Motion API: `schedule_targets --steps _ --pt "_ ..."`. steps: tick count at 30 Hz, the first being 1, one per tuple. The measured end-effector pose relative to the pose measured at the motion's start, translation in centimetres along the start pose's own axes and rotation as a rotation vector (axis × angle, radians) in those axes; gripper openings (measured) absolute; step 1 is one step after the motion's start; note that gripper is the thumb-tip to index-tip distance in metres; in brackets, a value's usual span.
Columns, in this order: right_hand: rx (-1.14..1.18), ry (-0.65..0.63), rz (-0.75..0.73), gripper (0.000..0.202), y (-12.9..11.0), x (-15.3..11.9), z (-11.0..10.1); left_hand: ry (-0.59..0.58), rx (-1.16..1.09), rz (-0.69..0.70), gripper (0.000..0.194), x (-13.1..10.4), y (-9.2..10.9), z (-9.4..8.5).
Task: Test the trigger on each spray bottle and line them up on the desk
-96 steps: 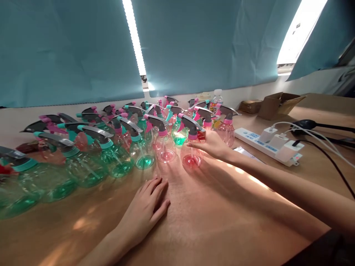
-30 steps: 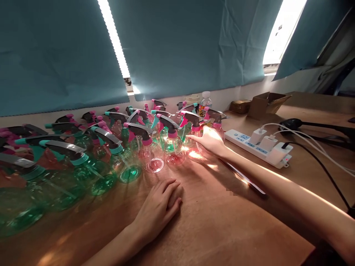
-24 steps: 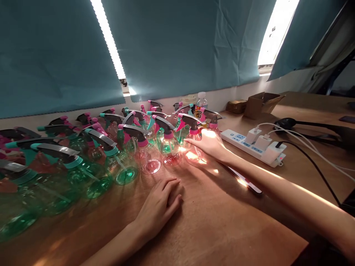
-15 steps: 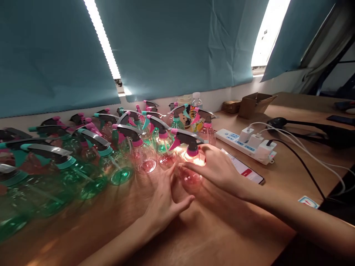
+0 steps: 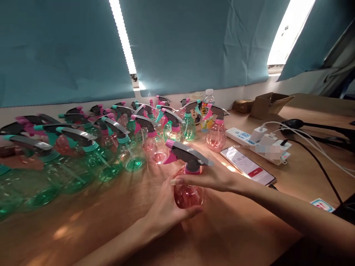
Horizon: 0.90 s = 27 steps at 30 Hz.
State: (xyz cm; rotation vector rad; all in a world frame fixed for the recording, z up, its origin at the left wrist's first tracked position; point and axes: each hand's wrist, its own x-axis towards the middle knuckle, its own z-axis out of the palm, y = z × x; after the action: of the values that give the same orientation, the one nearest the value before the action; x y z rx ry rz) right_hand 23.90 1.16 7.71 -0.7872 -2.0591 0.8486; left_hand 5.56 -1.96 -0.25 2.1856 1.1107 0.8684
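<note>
A clear pink spray bottle (image 5: pixel 189 194) with a grey-and-pink trigger head (image 5: pixel 191 157) is in front of me, between both hands. My left hand (image 5: pixel 166 207) cups it from the left, thumb under the near side of its body. My right hand (image 5: pixel 213 177) wraps round its upper body from the right, just below the pink collar, with the thumb across the front. The far fingers are hidden behind the bottle. Left of it stand several similar bottles, including a pink bottle (image 5: pixel 156 151) and a green bottle (image 5: pixel 135 160).
Behind stands another pink bottle (image 5: pixel 216 136). To the right are a phone (image 5: pixel 246 165) showing a timer, a power strip (image 5: pixel 244 137) with chargers and cables, and an open cardboard box (image 5: pixel 266 105). What looks like another person's hand (image 5: pixel 24 160) shows at the left edge.
The pink spray bottle has come nearer to me, away from the other bottles. My left hand, open beside it before, has closed round it. The view has shifted left.
</note>
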Motion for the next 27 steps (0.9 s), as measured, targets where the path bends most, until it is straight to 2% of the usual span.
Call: schedule_targets --steps 3,7,10,13,18,21,23,27 --pt "0.062 -0.055 -0.008 0.047 -0.8 1.1 0.7 0.008 -0.136 0.01 0.083 -0.8 0.1 -0.8" --pt "0.068 -0.076 0.006 0.043 -2.2 1.9 2.1 0.022 -0.183 0.033 0.088 -1.8 0.0 -2.1" --pt "0.162 -0.113 0.023 0.028 -2.8 2.4 3.5 0.03 -0.17 0.056 0.093 -2.5 -0.4 -3.2" --pt "0.242 -0.091 -0.018 0.015 -2.8 3.2 4.9 0.054 -0.12 0.069 0.094 -3.3 -1.1 -4.0" --pt "0.254 -0.059 -0.056 0.016 -1.7 4.3 6.0 -0.016 0.045 -0.009 0.08 -4.9 -2.5 -5.6" --pt "0.143 -0.028 -0.052 0.018 -0.7 4.6 5.5 -0.065 0.254 -0.028 0.073 -5.7 -3.4 -6.9" --pt "0.057 -0.006 -0.033 0.022 -0.1 4.7 4.9 -0.084 0.389 -0.041 0.059 -6.0 -3.9 -7.8" --pt "0.074 0.038 -0.014 0.02 1.1 4.6 4.1 -0.08 0.512 -0.075 0.046 -6.4 -4.5 -8.7"
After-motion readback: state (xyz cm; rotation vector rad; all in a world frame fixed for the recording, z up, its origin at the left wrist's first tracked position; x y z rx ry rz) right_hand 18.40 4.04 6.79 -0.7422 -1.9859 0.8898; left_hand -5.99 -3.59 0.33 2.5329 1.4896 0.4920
